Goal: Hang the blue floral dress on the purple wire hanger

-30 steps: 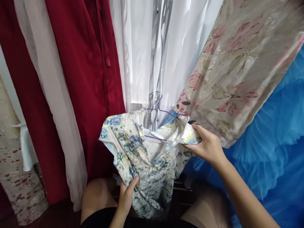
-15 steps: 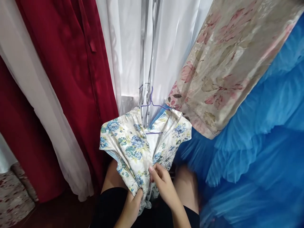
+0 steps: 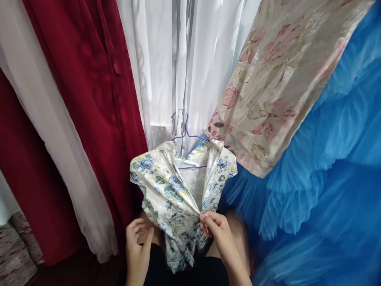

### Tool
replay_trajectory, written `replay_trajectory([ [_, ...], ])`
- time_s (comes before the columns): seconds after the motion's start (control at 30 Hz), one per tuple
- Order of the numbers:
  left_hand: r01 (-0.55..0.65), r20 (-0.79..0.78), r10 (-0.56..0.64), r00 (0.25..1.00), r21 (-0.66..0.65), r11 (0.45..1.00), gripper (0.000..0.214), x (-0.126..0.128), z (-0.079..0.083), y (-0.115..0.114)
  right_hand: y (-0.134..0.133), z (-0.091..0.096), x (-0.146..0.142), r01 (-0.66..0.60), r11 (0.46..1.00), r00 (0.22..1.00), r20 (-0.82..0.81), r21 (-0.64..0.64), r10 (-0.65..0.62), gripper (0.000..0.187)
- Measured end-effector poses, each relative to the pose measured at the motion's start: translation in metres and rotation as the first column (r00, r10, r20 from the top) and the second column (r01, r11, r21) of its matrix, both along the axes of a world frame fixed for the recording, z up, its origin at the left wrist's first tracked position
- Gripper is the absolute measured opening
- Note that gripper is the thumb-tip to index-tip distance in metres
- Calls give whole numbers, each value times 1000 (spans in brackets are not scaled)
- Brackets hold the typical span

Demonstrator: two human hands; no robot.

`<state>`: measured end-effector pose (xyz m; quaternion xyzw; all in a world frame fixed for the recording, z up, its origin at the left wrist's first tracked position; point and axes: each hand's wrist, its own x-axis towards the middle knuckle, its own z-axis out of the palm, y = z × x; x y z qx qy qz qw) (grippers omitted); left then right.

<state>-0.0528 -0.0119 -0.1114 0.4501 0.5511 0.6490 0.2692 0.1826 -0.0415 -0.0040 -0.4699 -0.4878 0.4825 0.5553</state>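
A white dress [image 3: 166, 186] with blue flowers hangs on a thin purple hanger [image 3: 190, 136] in front of me. Its neckline is open in a deep V, with piped edges. At the bottom of that V, my right hand [image 3: 216, 224] pinches the edge of the dress between thumb and fingers. Left of the dress is my left hand [image 3: 139, 240], off the cloth, its fingers apart and slightly curled. The lower part of the dress bunches down between my knees, and its hem is partly hidden.
Red curtain-like cloth [image 3: 83, 79] and sheer pale cloth [image 3: 68, 159] hang at the left. White fabric [image 3: 157, 59] with grey ribbons [image 3: 186, 59] hangs behind the hanger. A beige floral garment [image 3: 268, 87] and layered blue tulle [image 3: 327, 190] fill the right side.
My left hand has let go of the lower dress and moved left, opening. My right hand has shifted slightly right with the neckline edge, which now stretches more tautly.
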Motion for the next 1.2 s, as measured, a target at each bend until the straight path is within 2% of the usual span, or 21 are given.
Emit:
replay_trajectory([
  [0.03, -59, -52, 62, 997, 57, 997, 44, 1, 4, -3, 1, 1, 0, -22, 1000, 1000, -5, -6, 22, 44],
  [0.07, -58, -103, 68, 992, 100, 993, 36, 5, 10, -6, 2, 1, -2, -57, 998, 998, -11, -16, 57, 44],
  [0.1, 7, -152, 13, 988, 126, 992, 28, 14, 17, -10, 3, 0, -4, -98, 995, 995, -18, -27, 97, 44],
  [0.17, 240, -232, -210, 950, 111, 964, 18, 37, 31, -14, 4, -2, -10, -176, 983, 984, -29, -43, 175, 41],
  [0.2, 341, -250, -311, 917, 87, 936, 18, 49, 38, -14, 4, -4, -14, -202, 978, 979, -32, -47, 201, 40],
  [0.27, 456, -246, -432, 868, 47, 889, 24, 71, 47, -9, 3, -7, -20, -220, 975, 975, -33, -44, 218, 40],
  [0.37, 508, -239, -487, 840, 32, 861, 8, 86, 48, 4, 5, -7, -26, -207, 977, 978, -45, -48, 205, 43],
  [0.47, 544, -249, -524, 815, 17, 839, 13, 82, 42, 13, 20, 4, -29, -156, 985, 984, -93, -71, 149, 42],
  [0.53, 564, -279, -546, 790, -18, 825, 11, 76, 41, 14, 39, 22, -29, -94, 993, 988, -128, -66, 85, 40],
  [0.6, 568, -337, -547, 767, -41, 822, 13, 71, 45, 14, 64, 50, -28, -62, 998, 987, -150, -30, 56, 39],
  [0.7, 548, -395, -514, 761, -33, 836, 21, 70, 54, 15, 103, 102, -23, -153, 988, 970, -189, 26, 155, 29],
  [0.8, 544, -437, -501, 747, -31, 839, 23, 74, 54, 18, 132, 149, -13, -310, 949, 883, -387, -51, 267, 12],
  [0.9, 567, -490, -523, 697, -70, 821, 21, 79, 42, 17, 144, 175, -7, -357, 932, 801, -533, -59, 273, 12],
  [1.0, 580, -497, -551, 671, -111, 807, 17, 79, 30, 13, 140, 177, -8, -306, 951, 829, -503, -42, 245, 10],
  [1.07, 616, -475, -589, 654, -119, 779, 12, 76, 33, 12, 131, 168, -10, -235, 972, 877, -427, 19, 221, 11],
  [1.13, 649, -447, -602, 662, -62, 758, 9, 72, 51, 16, 118, 157, -11, -163, 981, 923, -335, 101, 188, 18],
  [1.2, 627, -414, -548, 727, 76, 775, 14, 68, 84, 28, 104, 148, -9, -113, 981, 962, -230, 160, 148, 24],
])
